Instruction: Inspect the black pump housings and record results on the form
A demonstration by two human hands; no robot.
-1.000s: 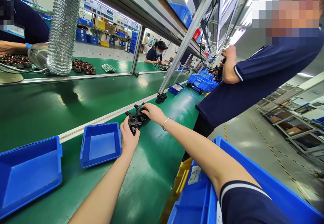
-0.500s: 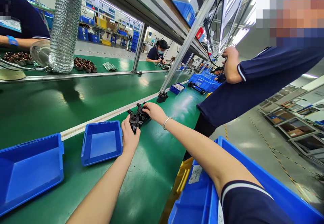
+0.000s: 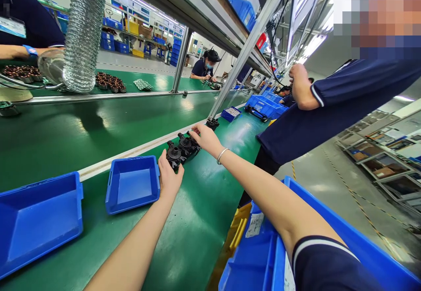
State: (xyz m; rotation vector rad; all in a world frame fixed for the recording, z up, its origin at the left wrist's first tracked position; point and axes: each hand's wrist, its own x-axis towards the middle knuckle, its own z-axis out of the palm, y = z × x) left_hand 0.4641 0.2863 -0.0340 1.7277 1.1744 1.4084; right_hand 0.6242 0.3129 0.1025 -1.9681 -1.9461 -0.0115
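A short row of black plastic housings with pipe stubs (image 3: 174,151) stands on the green bench, close to the pale rail. My left hand (image 3: 169,178) has its thumb and fingers around the nearest housing, beside the small blue tray (image 3: 133,183). At the far end of the row is my right hand (image 3: 206,138), its fingers bent down over a housing there and partly hiding it. Another black housing (image 3: 213,123) sits just beyond that hand, at the foot of a metal post.
A larger blue tray (image 3: 42,221) lies at the left. Blue bins (image 3: 253,256) stand at the bench's right edge. A co-worker in a dark shirt (image 3: 348,102) is at the right. A small blue box (image 3: 230,113) holds small pale parts. A silver duct (image 3: 84,37) hangs at the left.
My right hand has moved slightly away from me along the row, and more of the black housings now shows between my hands. My left hand has hardly moved.
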